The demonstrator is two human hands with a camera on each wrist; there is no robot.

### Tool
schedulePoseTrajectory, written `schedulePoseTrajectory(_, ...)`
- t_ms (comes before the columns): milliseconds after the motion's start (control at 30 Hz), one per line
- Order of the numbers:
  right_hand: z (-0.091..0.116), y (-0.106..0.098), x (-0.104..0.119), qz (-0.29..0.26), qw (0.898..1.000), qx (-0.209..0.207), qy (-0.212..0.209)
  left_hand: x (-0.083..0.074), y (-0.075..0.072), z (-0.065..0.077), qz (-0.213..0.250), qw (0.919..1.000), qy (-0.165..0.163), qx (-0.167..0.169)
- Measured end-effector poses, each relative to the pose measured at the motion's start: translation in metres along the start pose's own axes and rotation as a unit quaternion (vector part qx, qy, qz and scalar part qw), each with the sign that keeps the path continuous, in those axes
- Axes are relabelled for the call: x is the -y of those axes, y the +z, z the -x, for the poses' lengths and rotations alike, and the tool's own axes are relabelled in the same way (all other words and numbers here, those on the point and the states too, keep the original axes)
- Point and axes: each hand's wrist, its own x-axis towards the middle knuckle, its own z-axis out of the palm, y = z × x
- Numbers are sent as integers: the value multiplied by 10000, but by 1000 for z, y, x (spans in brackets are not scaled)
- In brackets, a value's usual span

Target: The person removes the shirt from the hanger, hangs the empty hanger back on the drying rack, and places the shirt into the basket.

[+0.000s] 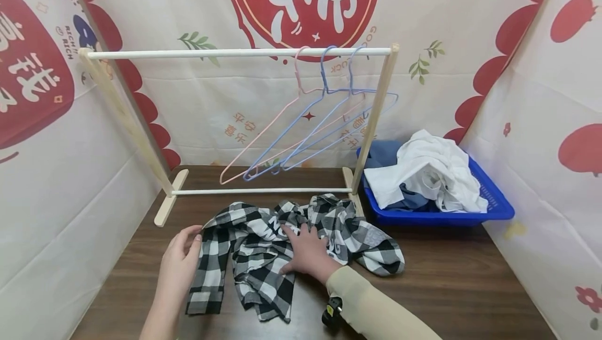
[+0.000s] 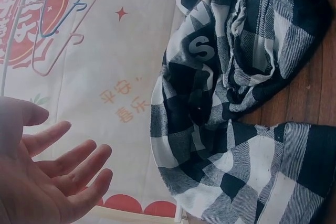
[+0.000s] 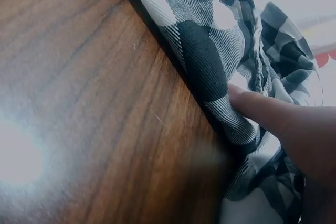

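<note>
A black-and-white checked shirt (image 1: 263, 256) lies crumpled on the table, one sleeve (image 1: 209, 277) pointing toward the front. My right hand (image 1: 308, 251) rests on its middle with fingers spread; in the right wrist view the thumb (image 3: 252, 103) lies against the cloth. Beside the shirt's left shoulder is my left hand (image 1: 181, 254). The left wrist view shows that hand (image 2: 63, 182) with loosely bent fingers, apart from the fabric and holding nothing. White lettering (image 2: 202, 48) shows on part of the shirt.
Behind the shirt stands a rack with a white top rod (image 1: 197, 54) and wooden legs. A pink hanger (image 1: 297, 73) and two blue hangers (image 1: 323, 71) hang toward its right end. A blue basket (image 1: 423, 218) at right holds white clothes (image 1: 437, 167) and dark blue cloth (image 1: 383, 153).
</note>
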Motion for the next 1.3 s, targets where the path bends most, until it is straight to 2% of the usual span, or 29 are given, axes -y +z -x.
schedulePoseTrajectory(267, -1, -2, 7, 105, 9998, -21, 142, -3, 4, 0, -30, 9999, 16, 152)
schedulePoseTrajectory(467, 0, -6, 7, 340, 9989, -276, -156, -6, 7, 0, -63, 9996, 239, 152)
schedulePoseTrajectory(600, 1, -15, -4, -99, 9980, -408, -474, -9, 8, 0, -59, 9990, 411, 165)
schedulePoseTrajectory(733, 5, -31, -16, -933, 9935, -489, -433, -12, 8, 1, -26, 9982, 581, 167)
schedulePoseTrajectory(800, 9, -41, -22, -1383, 9877, -640, -351, -14, 8, 1, -11, 9978, 644, 178)
schedulePoseTrajectory(900, 16, -52, -29, -2039, 9734, -1011, -260, -17, 7, 2, 21, 9977, 640, 217)
schedulePoseTrajectory(1000, 24, -64, -35, -2558, 9545, -1514, -236, -19, 6, 3, 4, 9977, 636, 225)
schedulePoseTrajectory(1100, 31, -77, -40, -2966, 9369, -1839, -200, -22, 5, 4, -66, 9973, 712, 184)
schedulePoseTrajectory(1200, 39, -90, -45, -3311, 9235, -1927, -205, -24, 6, 4, -121, 9968, 776, 176)
schedulePoseTrajectory(1300, 47, -104, -53, -3458, 9164, -2002, -238, -27, 7, 3, -85, 9961, 854, 213)
